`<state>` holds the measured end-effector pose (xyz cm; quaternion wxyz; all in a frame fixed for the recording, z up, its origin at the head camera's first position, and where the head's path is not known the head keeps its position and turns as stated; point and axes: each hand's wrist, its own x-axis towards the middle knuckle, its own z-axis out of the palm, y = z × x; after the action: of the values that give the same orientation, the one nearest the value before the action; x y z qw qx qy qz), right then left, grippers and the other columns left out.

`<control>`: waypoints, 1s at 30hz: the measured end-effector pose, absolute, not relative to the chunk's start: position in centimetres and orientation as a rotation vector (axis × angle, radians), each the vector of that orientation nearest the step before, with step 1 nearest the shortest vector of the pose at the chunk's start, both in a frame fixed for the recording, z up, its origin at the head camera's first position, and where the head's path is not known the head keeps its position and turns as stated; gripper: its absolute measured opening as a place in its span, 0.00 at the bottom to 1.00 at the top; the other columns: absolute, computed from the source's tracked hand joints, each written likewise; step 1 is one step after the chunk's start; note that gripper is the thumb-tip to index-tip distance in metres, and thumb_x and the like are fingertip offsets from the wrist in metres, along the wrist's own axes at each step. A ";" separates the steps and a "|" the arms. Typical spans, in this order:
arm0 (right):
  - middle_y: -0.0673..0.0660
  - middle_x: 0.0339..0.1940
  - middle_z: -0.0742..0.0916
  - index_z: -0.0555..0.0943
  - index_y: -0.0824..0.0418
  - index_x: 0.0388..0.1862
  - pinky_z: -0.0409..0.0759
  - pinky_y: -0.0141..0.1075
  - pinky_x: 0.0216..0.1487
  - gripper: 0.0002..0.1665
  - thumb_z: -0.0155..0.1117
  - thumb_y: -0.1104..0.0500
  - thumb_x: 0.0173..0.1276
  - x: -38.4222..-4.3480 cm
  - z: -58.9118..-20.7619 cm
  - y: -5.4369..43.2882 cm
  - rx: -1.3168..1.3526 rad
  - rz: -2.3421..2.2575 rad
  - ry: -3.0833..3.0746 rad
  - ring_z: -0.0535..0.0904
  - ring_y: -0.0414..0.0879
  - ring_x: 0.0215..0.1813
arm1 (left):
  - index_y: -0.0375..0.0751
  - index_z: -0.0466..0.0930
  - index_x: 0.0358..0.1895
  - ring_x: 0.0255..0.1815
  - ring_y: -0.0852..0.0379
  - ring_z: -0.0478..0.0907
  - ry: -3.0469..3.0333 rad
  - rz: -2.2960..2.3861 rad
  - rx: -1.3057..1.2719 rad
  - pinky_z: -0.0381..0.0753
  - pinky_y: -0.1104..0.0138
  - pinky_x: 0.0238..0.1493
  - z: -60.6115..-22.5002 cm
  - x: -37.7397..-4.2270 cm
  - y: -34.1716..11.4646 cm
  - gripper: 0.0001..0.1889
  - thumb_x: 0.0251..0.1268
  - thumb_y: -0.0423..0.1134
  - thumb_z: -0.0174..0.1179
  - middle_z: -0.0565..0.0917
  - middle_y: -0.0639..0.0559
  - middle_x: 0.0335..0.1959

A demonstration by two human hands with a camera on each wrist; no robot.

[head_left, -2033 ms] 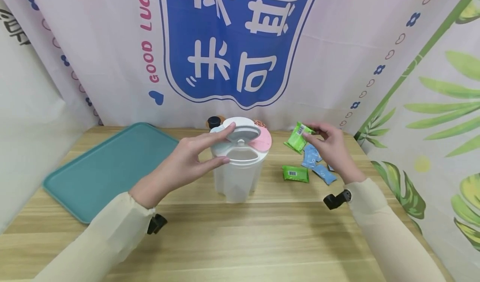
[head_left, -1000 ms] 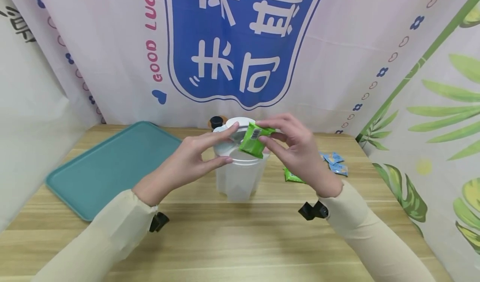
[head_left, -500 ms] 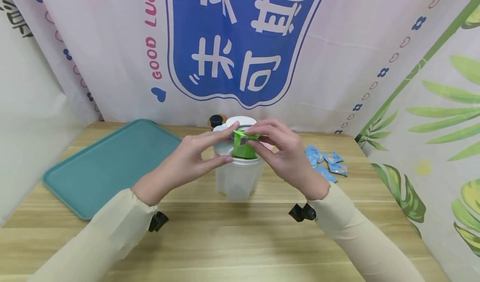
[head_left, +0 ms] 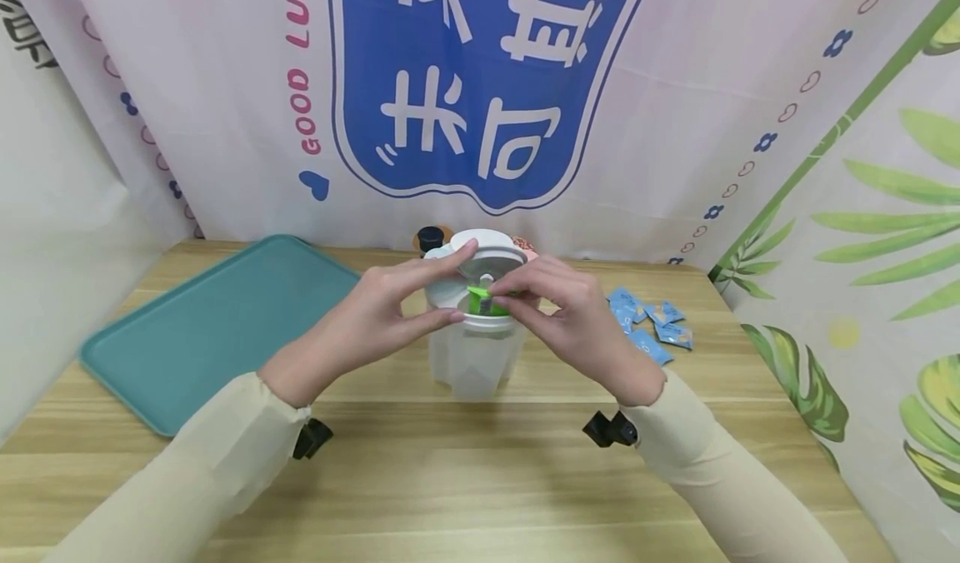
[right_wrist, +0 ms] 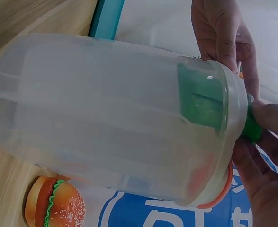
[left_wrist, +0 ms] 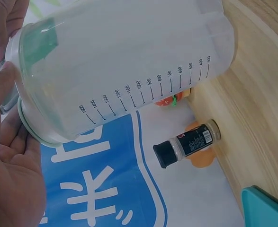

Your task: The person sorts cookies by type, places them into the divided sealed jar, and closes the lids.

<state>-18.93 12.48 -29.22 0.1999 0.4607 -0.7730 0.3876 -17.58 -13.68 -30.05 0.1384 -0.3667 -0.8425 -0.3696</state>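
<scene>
Green packet (head_left: pixel 478 303) is pinched between the right hand's (head_left: pixel 573 309) thumb and fingertips, pushed partway into the clear container's (head_left: pixel 472 363) open top — its lower part can be seen through the wall. The raised lid (head_left: pixel 480 238) is steadied by the left hand (head_left: pixel 371 313), thumb at the rim, index finger spread well away from it. A scale (left_wrist: pixel 151 90) marked 300–1500 is printed on the side. On the banner (head_left: pixel 637 130), pink "GOOD LUC" (cut off up top) plus sideways 未 and 可 can be read. Label on the black-capped jar (left_wrist: pixel 194 141) can't be made out, tbh.
</scene>
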 end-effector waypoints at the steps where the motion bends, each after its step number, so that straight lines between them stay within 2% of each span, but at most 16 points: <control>1: 0.55 0.42 0.93 0.90 0.62 0.44 0.88 0.25 0.44 0.11 0.74 0.71 0.65 -18.9 -29.2 12.5 1.301 1.072 -2.169 0.85 0.42 0.42 | 0.49 0.68 0.80 0.55 0.52 0.88 -2.437 -1.067 -1.062 0.92 0.61 0.50 -30.0 -17.6 -13.7 0.40 0.65 0.35 0.73 0.81 0.42 0.71; 5: 0.54 0.42 0.93 0.90 0.61 0.43 0.88 0.28 0.44 0.11 0.74 0.72 0.65 -18.9 -29.0 12.8 1.351 1.034 -2.205 0.86 0.41 0.42 | 0.48 0.68 0.80 0.54 0.52 0.87 -2.435 -1.062 -1.066 0.91 0.61 0.48 -29.9 -17.6 -13.6 0.40 0.65 0.35 0.74 0.81 0.42 0.71; 12: 0.54 0.43 0.93 0.90 0.61 0.44 0.89 0.30 0.47 0.11 0.72 0.72 0.66 -18.8 -28.9 13.1 1.362 1.032 -2.269 0.88 0.42 0.42 | 0.49 0.68 0.80 0.58 0.50 0.87 -2.438 -1.062 -1.065 0.91 0.59 0.52 -29.8 -17.6 -13.5 0.40 0.65 0.35 0.74 0.81 0.42 0.71; 26: 0.56 0.45 0.93 0.89 0.63 0.46 0.90 0.31 0.51 0.11 0.71 0.73 0.67 -19.0 -29.2 13.3 1.390 1.052 -2.233 0.89 0.46 0.46 | 0.49 0.68 0.79 0.50 0.53 0.87 -2.450 -1.048 -1.027 0.91 0.61 0.46 -30.0 -17.5 -13.7 0.40 0.64 0.35 0.74 0.83 0.41 0.69; 30: 0.60 0.47 0.93 0.89 0.66 0.47 0.91 0.31 0.52 0.13 0.70 0.76 0.65 -19.1 -29.4 13.9 1.356 1.140 -2.155 0.89 0.47 0.49 | 0.49 0.68 0.79 0.52 0.52 0.87 -2.445 -1.041 -1.034 0.91 0.60 0.49 -30.1 -17.6 -13.7 0.40 0.65 0.35 0.74 0.83 0.42 0.69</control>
<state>-19.10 13.90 -29.42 0.1751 0.4784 -0.7605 0.4025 -17.59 -13.65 -30.10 0.1445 -0.3589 -0.8484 -0.3613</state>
